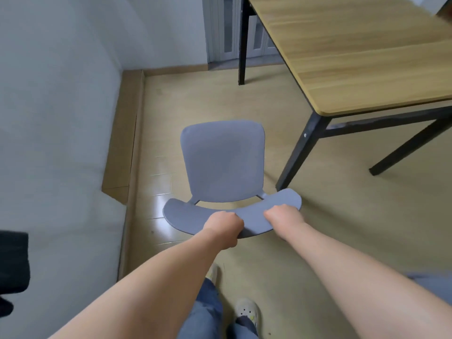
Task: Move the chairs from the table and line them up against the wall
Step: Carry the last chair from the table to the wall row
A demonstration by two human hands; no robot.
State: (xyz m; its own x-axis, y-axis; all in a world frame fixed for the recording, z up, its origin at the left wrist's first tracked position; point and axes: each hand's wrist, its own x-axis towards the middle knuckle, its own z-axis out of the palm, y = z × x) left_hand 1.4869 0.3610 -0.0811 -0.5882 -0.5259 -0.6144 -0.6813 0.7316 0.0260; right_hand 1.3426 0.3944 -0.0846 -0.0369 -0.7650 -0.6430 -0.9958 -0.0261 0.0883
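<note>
A grey-blue plastic chair [223, 162] stands in front of me on the floor, seen from above and behind, its seat pointing away from me. My left hand [223, 228] grips the left half of its curved backrest top. My right hand [285, 216] grips the right half of the same backrest. Its legs are hidden under the seat. The wooden table [354, 52] with black legs is to the right, its near corner leg just right of the chair. The white wall [56, 106] runs along the left side.
A wooden skirting board [124, 143] lines the foot of the left wall. A dark object [13, 260] shows at the left edge. Part of another grey-blue surface [430, 282] peeks in at the right behind my arm. My feet [245, 311] are below the chair.
</note>
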